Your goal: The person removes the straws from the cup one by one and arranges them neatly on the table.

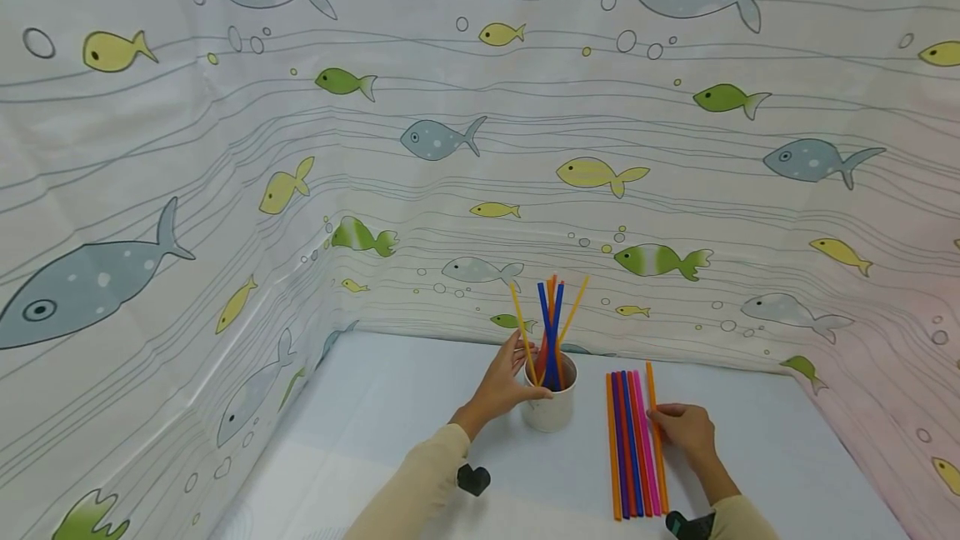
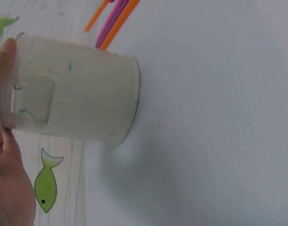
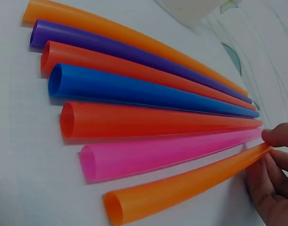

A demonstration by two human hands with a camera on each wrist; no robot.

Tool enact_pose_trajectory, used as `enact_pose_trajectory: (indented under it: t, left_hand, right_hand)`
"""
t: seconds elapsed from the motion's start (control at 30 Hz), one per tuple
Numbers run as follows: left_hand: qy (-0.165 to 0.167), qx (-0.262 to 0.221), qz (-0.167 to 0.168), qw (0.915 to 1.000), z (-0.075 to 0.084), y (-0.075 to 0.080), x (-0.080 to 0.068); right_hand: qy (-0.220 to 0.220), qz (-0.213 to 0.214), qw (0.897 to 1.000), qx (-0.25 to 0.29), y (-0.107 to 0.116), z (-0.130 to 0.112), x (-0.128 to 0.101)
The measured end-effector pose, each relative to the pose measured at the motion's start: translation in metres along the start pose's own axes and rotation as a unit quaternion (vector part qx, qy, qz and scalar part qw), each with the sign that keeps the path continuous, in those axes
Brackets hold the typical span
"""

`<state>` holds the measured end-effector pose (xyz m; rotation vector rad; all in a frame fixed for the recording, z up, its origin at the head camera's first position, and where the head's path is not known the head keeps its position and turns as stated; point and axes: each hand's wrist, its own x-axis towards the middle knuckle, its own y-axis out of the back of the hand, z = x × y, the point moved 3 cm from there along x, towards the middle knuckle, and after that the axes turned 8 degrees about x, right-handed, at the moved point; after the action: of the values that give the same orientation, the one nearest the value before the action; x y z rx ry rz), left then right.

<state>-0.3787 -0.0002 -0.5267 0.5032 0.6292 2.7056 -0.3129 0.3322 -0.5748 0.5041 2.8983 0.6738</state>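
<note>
My left hand [image 1: 501,382] grips a white cup [image 1: 549,415] near its rim, thumb on the near side and fingers behind. In the left wrist view, the cup [image 2: 87,94] fills the left, with part of the hand [image 2: 14,181] at the edge. Several yellow, blue and orange-red drinking straws [image 1: 552,357] stand in the cup, leaning apart. With thumb and fingers, my right hand [image 1: 688,430] pinches an orange straw [image 1: 659,461] at the right end of a row. The right wrist view shows its open end [image 3: 114,207] towards the camera.
Beside the held straw, a pink straw [image 3: 172,153], two red ones, a blue straw [image 3: 153,89], a purple one and another orange straw [image 3: 134,28] lie side by side. They rest on the white table [image 1: 375,432]. A fish-print curtain [image 1: 525,107] surrounds its back and sides.
</note>
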Motion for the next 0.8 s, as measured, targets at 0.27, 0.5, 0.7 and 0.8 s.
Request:
enact_pose_trajectory:
  t: [0.27,0.5,0.7,0.8]
  left_hand:
    - [0.0,-0.004,0.003,1.0,0.0021,0.0006,-0.0011]
    - [0.002,-0.002,0.003,1.0,0.0022,0.0005,-0.0011]
    - [0.006,-0.004,0.0,1.0,0.0018,0.0,-0.0013]
    - [0.01,-0.001,0.0,0.9999,0.0012,-0.0001,-0.0014]
  right_hand:
    - [0.002,-0.005,1.0,-0.01,-0.0011,0.0021,0.002]
    - [0.014,-0.006,1.0,-0.01,-0.0019,0.0001,0.0023]
    - [0.003,-0.001,1.0,-0.012,-0.0026,-0.0005,0.0005]
    - [0.0,-0.002,1.0,-0.009,-0.0027,-0.0014,-0.0001]
